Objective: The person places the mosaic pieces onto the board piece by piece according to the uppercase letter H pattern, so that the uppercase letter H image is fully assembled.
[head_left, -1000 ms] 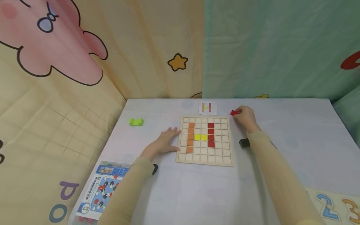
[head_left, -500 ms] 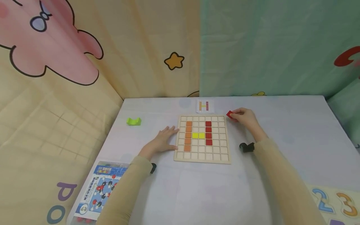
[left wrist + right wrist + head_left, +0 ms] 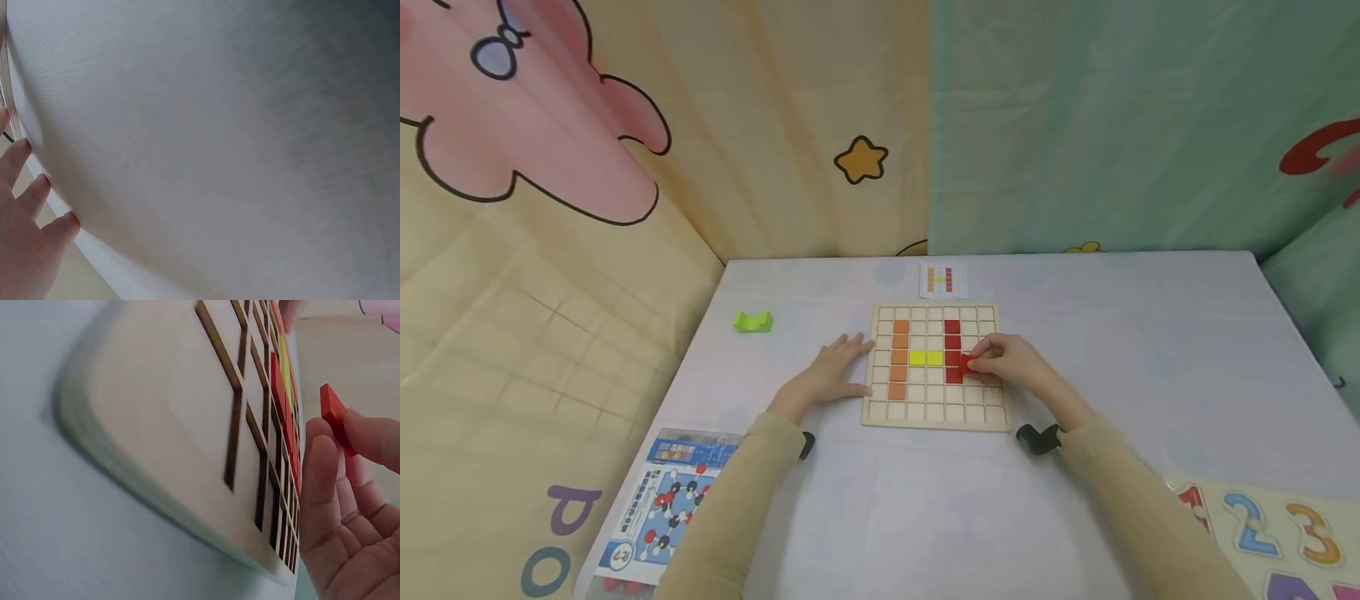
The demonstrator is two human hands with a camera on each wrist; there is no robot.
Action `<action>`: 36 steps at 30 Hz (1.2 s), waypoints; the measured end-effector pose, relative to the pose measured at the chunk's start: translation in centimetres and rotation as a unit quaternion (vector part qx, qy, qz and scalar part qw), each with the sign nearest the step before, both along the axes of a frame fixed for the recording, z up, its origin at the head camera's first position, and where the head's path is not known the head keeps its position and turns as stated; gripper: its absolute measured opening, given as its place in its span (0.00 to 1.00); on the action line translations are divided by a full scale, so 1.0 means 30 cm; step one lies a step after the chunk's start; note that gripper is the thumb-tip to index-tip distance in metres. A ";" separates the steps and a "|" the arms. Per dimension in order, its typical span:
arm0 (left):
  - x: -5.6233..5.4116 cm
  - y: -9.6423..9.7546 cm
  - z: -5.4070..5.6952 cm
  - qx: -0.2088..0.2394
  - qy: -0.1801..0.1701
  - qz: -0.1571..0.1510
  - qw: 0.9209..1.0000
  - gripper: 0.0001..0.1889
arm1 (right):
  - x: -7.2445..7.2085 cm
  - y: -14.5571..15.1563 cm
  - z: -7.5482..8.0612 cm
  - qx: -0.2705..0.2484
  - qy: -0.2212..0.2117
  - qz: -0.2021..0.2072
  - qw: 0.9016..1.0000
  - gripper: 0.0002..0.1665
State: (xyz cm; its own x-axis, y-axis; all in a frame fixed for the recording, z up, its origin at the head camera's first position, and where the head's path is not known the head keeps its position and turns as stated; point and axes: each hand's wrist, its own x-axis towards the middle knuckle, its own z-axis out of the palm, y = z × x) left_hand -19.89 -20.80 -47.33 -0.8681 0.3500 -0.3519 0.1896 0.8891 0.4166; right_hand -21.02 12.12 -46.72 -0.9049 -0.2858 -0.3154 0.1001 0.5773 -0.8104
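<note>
A wooden grid board (image 3: 938,412) lies mid-table. Set in it are a column of several orange tiles (image 3: 899,357), two yellow tiles (image 3: 926,358) and a column of red tiles (image 3: 952,342). My left hand (image 3: 823,377) has its fingers spread, with thumb and fingertips at the board's left edge; the left wrist view shows part of those fingers (image 3: 34,195). Over the board's right half, my right hand (image 3: 1018,363) pinches a loose red square tile (image 3: 335,419) between thumb and fingers. In the right wrist view this tile is tilted, up off the grid.
Behind the board lies a pattern card (image 3: 943,281) with the same coloured design. A green notched block (image 3: 753,322) sits at the left. A packaged molecule-model set (image 3: 658,508) is front left, partly under the left sleeve. A number puzzle board (image 3: 1285,521) lies front right.
My right hand has brought the red tile from beyond the board's top right corner leftward and nearer, over the grid beside the red column. The left hand stays at the board's edge.
</note>
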 end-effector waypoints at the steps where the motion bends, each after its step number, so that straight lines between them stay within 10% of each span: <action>1: -0.001 0.000 0.000 -0.001 0.001 -0.001 1.000 0.48 | 0.010 -0.009 -0.004 0.003 0.000 0.007 1.000 0.13; 36: -0.005 0.001 0.005 0.000 -0.001 0.002 1.000 0.48 | 0.102 -0.095 -0.032 0.083 0.091 0.053 0.991 0.06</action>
